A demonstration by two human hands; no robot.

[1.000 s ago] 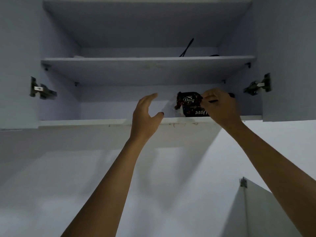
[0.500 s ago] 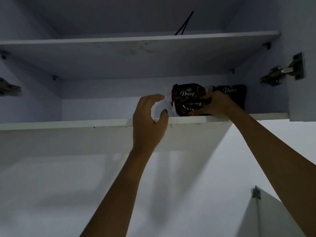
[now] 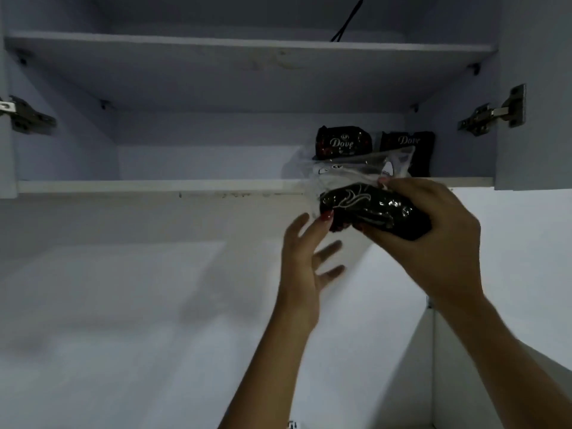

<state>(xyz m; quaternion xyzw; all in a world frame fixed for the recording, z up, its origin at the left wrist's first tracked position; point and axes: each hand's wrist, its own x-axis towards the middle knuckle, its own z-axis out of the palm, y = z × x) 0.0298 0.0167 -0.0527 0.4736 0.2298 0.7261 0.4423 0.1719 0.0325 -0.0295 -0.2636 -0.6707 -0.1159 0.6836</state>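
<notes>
My right hand point(image 3: 433, 239) grips a dark Dove chocolate bag point(image 3: 368, 209) just below the front edge of the bottom cupboard shelf point(image 3: 154, 185). A crinkled clear plastic bag point(image 3: 349, 168) trails from the chocolate bag up onto the shelf. My left hand point(image 3: 306, 258) is raised beside it with fingers spread, its fingertips close to the bag's left end; whether they touch it I cannot tell. Two more Dove bags stand on the shelf behind: one point(image 3: 343, 142) in the middle and one point(image 3: 408, 150) to its right.
The wall cupboard is open, with door hinges at left point(image 3: 28, 116) and right point(image 3: 495, 113). A higher shelf point(image 3: 247, 44) carries a black cable point(image 3: 346, 21). White wall lies below, and another cabinet edge point(image 3: 433, 351) stands at lower right.
My right hand has pulled one Dove bag with the clear plastic off the shelf and down. My left hand dropped from the shelf edge and opened. Two bags stay on the shelf.
</notes>
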